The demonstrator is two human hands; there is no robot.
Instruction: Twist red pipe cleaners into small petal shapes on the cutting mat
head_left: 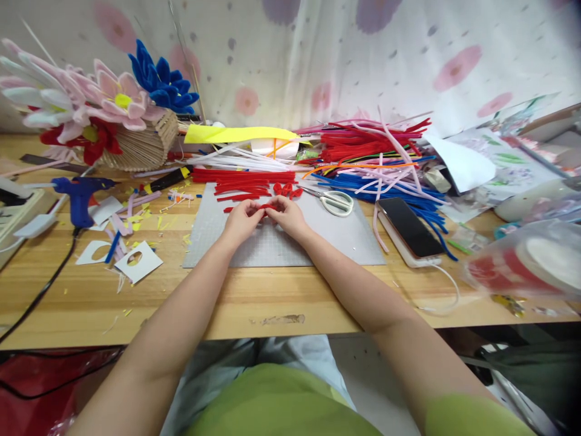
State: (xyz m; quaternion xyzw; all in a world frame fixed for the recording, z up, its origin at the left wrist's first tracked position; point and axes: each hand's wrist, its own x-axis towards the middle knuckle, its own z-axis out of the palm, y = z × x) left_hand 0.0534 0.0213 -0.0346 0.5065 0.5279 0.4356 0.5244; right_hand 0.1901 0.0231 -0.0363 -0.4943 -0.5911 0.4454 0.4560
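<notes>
Both hands meet over the grey cutting mat point(290, 248), pinching a short red pipe cleaner point(269, 206) between the fingertips. My left hand point(244, 219) grips its left side, with fingers closed. On the other side my right hand point(287, 217) is closed on the same piece. Just beyond lie cut red pipe cleaners point(240, 184) in a row, and several red bent loops point(287, 191) beside them. A pair of scissors point(336, 203) with pale handles rests on the mat to the right of my right hand.
Left are a blue glue gun point(82, 197), paper scraps point(138, 261) and fuzzy flowers point(120, 100). Bundles of red point(363, 145) and blue pipe cleaners point(390, 188) lie at the back right. A phone point(411, 227) and a bagged red cup point(512, 266) stand right.
</notes>
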